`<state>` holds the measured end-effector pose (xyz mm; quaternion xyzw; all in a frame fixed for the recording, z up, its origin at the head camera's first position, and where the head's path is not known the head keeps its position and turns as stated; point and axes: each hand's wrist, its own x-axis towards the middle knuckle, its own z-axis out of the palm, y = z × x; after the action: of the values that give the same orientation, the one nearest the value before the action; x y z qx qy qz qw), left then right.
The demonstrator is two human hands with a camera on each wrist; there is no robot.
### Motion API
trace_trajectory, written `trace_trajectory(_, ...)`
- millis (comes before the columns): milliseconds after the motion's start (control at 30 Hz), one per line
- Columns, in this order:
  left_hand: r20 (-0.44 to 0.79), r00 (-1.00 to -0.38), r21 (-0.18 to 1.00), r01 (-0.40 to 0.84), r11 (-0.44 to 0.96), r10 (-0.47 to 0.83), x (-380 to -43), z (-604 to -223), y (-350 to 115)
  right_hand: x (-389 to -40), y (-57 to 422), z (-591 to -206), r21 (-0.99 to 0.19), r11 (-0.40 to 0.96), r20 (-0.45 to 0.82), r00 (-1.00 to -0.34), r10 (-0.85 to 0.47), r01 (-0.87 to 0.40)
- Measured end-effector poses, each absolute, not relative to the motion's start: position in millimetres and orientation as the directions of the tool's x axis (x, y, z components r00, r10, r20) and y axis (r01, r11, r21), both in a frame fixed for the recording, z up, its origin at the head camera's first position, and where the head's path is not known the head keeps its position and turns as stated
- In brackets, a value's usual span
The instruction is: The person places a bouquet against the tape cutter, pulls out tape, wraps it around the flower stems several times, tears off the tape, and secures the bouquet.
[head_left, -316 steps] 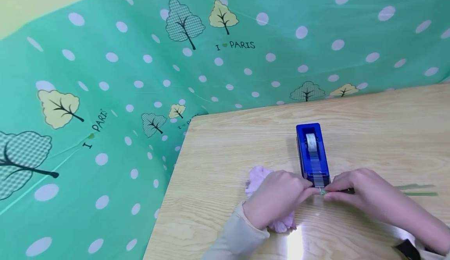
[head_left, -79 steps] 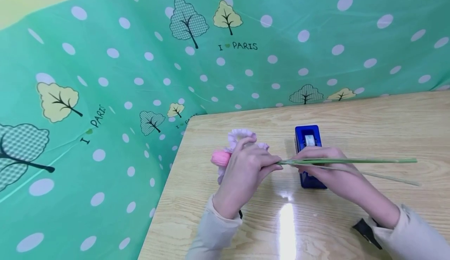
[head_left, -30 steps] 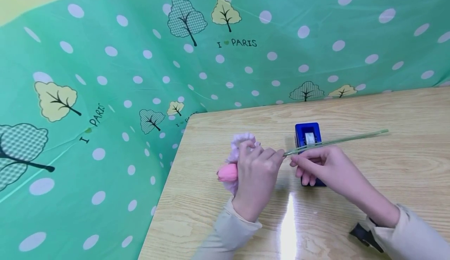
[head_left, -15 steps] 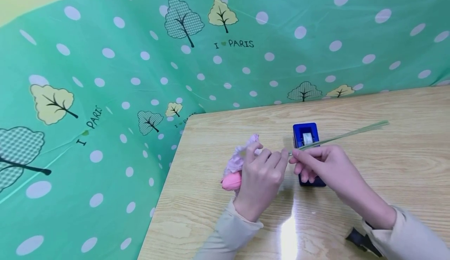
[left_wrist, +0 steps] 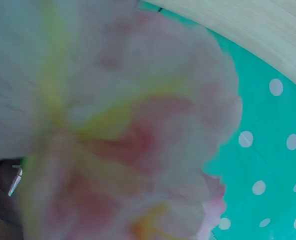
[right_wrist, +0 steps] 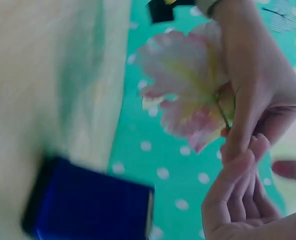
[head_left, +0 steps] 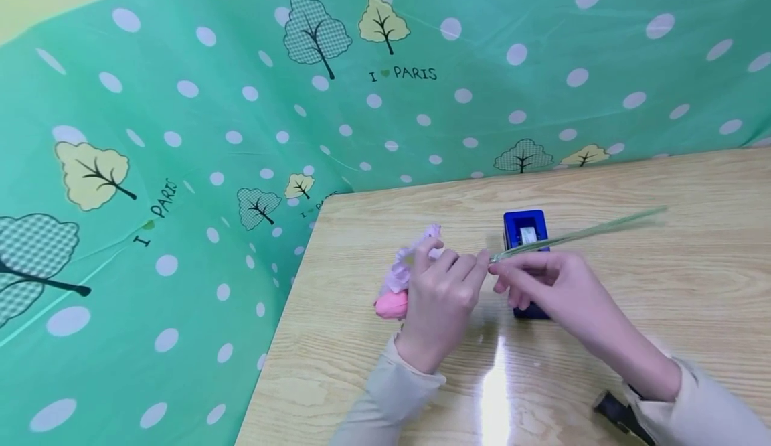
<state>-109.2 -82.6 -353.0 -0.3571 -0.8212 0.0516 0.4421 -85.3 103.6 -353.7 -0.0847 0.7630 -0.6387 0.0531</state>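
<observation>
My left hand (head_left: 442, 299) grips the thin green stems (head_left: 578, 234) of artificial flowers close to the heads. A ruffled pale lilac flower (head_left: 399, 275) and a pink bud (head_left: 391, 305) stick out on its far side. The right hand (head_left: 563, 292) pinches at the stems beside the left fingertips, where a small shiny patch shows. Its thumb and fingertips meet the left fingers in the right wrist view. Blurred petals (left_wrist: 162, 115) with yellow and pink centres fill much of the left wrist view. What lies inside the pinch is hidden.
A blue tape dispenser (head_left: 525, 221) stands on the wooden table (head_left: 343, 352) under the stems, partly behind my right hand. Green dotted cloth (head_left: 421, 118) hangs along the back and left. A black strap piece (head_left: 617, 411) shows at the right cuff.
Long ago the hands were at the dispenser's front edge with tape; both have since moved back from it. Lately the flower heads have turned, and the stems' free ends have swung up toward the back.
</observation>
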Motion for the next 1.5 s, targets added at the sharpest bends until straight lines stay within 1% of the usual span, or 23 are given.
trace_trajectory(100,0.695,-0.376,-0.375,0.537,0.755,0.613,-112,-352,-85,-81,105,-352,-0.883,0.391,0.200,-0.961,-0.189,-0.261)
trace_trajectory(167,0.696,-0.384,-0.365,0.539,0.759,0.607,-114,-352,-86,-80,105,-352,-0.765,0.500,0.359,-0.914,-0.191,-0.405)
trace_trajectory(200,0.696,-0.386,-0.363,0.540,0.760,0.606,-114,-351,-87,-80,106,-353,-0.690,0.548,0.444,-0.874,-0.196,-0.473)
trace_trajectory(267,0.695,-0.381,-0.367,0.542,0.756,0.610,-115,-351,-86,-82,107,-354,-0.528,0.613,0.600,-0.769,-0.220,-0.588)
trace_trajectory(333,0.691,-0.369,-0.377,0.551,0.745,0.622,-115,-350,-85,-85,107,-356,-0.369,0.657,0.711,-0.655,-0.256,-0.657)
trace_trajectory(367,0.688,-0.363,-0.383,0.554,0.739,0.629,-115,-350,-85,-86,107,-356,-0.305,0.668,0.748,-0.605,-0.273,-0.679)
trace_trajectory(433,0.681,-0.352,-0.397,0.560,0.727,0.643,-114,-349,-83,-89,107,-356,-0.225,0.667,0.794,-0.531,-0.296,-0.710)
trace_trajectory(533,0.672,-0.344,-0.408,0.567,0.716,0.656,-113,-349,-81,-92,106,-356,-0.191,0.648,0.828,-0.476,-0.296,-0.737)
trace_trajectory(567,0.669,-0.344,-0.412,0.567,0.714,0.659,-112,-349,-80,-92,106,-356,-0.190,0.644,0.835,-0.468,-0.291,-0.741)
trace_trajectory(633,0.662,-0.345,-0.416,0.570,0.709,0.666,-111,-349,-80,-93,106,-356,-0.202,0.639,0.838,-0.469,-0.280,-0.742)
trace_trajectory(767,0.651,-0.346,-0.417,0.581,0.699,0.676,-110,-350,-80,-93,109,-357,-0.252,0.630,0.815,-0.513,-0.271,-0.734)
trace_trajectory(900,0.655,-0.316,-0.431,0.590,0.682,0.687,-109,-349,-80,-94,110,-357,-0.311,0.617,0.785,-0.561,-0.263,-0.723)
trace_trajectory(1033,0.672,-0.273,-0.456,0.580,0.675,0.689,-106,-348,-80,-92,112,-355,-0.416,0.604,0.708,-0.659,-0.254,-0.679)
trace_trajectory(1167,0.693,-0.251,-0.464,0.562,0.685,0.676,-103,-345,-78,-88,114,-350,-0.532,0.580,0.633,-0.745,-0.211,-0.616)
trace_trajectory(1333,0.689,-0.247,-0.475,0.557,0.682,0.681,-103,-343,-77,-88,114,-348,-0.590,0.572,0.589,-0.788,-0.178,-0.570)
trace_trajectory(1500,0.682,-0.252,-0.479,0.556,0.679,0.687,-101,-345,-80,-86,112,-354,-0.644,0.562,0.516,-0.837,-0.182,-0.520)
